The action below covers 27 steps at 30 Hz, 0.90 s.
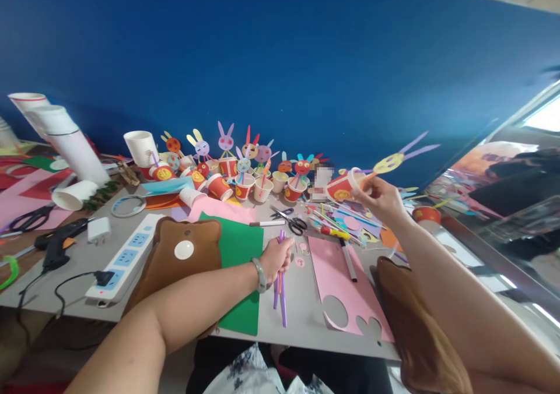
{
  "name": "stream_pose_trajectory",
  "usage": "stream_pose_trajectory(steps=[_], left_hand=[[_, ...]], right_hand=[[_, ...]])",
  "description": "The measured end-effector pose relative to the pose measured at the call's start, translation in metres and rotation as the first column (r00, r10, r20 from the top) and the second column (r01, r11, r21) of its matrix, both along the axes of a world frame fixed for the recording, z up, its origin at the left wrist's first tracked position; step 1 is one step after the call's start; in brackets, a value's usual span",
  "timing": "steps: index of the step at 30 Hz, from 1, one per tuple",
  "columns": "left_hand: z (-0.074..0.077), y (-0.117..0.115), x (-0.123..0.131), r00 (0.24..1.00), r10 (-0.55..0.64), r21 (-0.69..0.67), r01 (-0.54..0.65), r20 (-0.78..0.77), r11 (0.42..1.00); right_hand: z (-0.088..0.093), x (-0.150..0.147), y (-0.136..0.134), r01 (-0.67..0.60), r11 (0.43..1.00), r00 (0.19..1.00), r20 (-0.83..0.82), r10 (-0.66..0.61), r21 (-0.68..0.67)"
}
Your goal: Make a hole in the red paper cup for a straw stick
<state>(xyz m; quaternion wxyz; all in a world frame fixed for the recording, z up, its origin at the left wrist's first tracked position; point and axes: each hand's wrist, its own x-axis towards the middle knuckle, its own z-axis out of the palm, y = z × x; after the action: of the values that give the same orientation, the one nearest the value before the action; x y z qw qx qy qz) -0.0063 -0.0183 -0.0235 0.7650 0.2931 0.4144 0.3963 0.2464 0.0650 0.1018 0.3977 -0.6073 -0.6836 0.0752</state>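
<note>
My left hand point(276, 259) is closed around a few purple and orange straws point(282, 301), held low over the near middle of the table. On its wrist is a pale bangle point(259, 275). Out to the right, my right hand point(383, 200) grips a red paper cup point(343, 187) by its rim, tilted on its side. From the cup's mouth sticks a yellow paper rabbit face point(388, 163) with long purple ears. Near my left hand are black scissors point(297, 225), a white marker point(266, 223) and a green sheet point(245, 289).
Several paper cups with rabbit faces point(226, 140) stand along the blue wall point(280, 62). Pink paper with cut holes point(336, 277) lies at right, under a marker point(349, 260). A power strip point(126, 257), glue gun point(59, 245) and brown cushion point(175, 277) are at left.
</note>
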Motion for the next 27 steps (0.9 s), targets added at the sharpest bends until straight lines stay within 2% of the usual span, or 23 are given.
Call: stream_pose_trajectory(steps=[2,5,9,12,19,22,27], left_hand=[[-0.001,0.001,0.000,1.000,0.000,0.000,0.000,0.000,1.000],[0.000,0.001,0.000,1.000,-0.001,-0.001,0.001,-0.001,1.000],[0.000,0.001,0.000,1.000,0.000,-0.006,0.000,0.003,1.000],[-0.001,0.001,0.001,1.000,0.003,-0.006,-0.003,0.008,1.000],[0.000,0.002,0.001,1.000,0.003,-0.022,-0.003,0.009,1.000],[0.001,0.002,0.001,1.000,0.003,-0.030,-0.003,-0.003,1.000],[0.003,0.002,0.000,1.000,0.002,-0.047,-0.002,-0.010,0.999]], right_hand=[[0.011,-0.001,0.014,0.039,0.999,0.999,-0.004,-0.039,0.017],[0.025,-0.006,0.034,0.033,0.998,0.999,-0.023,-0.034,-0.053],[0.039,-0.015,0.058,-0.009,0.991,1.000,0.008,0.010,-0.135],[0.042,-0.019,0.075,-0.061,0.976,0.997,0.040,0.071,-0.211],[0.025,-0.013,0.119,-0.170,0.912,0.962,0.139,0.236,-0.373],[0.017,-0.010,0.132,-0.172,0.894,0.952,0.164,0.259,-0.414],[0.007,-0.010,0.146,-0.149,0.899,0.949,0.195,0.247,-0.412]])
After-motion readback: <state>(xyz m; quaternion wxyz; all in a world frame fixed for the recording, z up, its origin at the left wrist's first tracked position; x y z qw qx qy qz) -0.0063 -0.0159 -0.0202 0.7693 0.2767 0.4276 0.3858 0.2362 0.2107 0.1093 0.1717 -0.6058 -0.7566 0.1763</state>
